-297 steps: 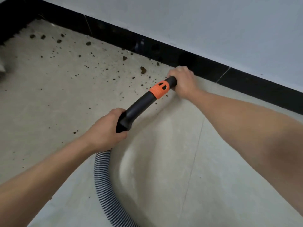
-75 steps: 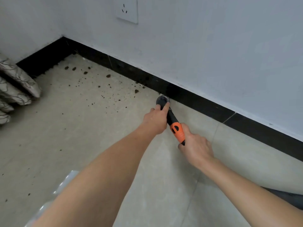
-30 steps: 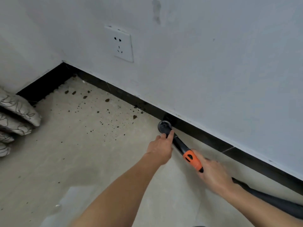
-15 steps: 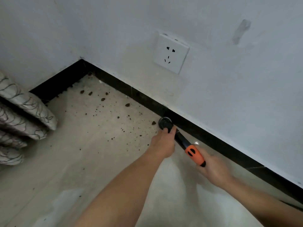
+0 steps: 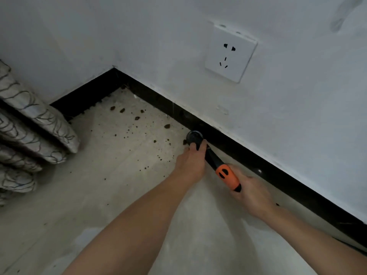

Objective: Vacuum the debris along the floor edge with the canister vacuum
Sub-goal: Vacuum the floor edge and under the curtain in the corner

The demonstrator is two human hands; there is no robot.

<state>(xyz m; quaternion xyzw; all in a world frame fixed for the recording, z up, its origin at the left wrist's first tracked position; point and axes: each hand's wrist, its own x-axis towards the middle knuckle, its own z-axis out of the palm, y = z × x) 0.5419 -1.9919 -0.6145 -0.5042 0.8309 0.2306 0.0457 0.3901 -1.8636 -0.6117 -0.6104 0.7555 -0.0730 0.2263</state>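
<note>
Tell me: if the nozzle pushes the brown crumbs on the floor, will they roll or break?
The crumbs look small and loose on the smooth floor, so they would probably scatter or roll. Their uneven, earthy look suggests bigger lumps may crumble. They seem light enough for the nozzle to lift.

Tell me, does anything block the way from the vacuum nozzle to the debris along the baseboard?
Nothing visible does. From the nozzle to the debris lies only open floor beside the baseboard; the patterned fabric sits well to the left.

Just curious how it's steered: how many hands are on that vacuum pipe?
2. The left hand grips the pipe near its nozzle by the black skirting; the right hand holds it just behind the orange collar.
</note>
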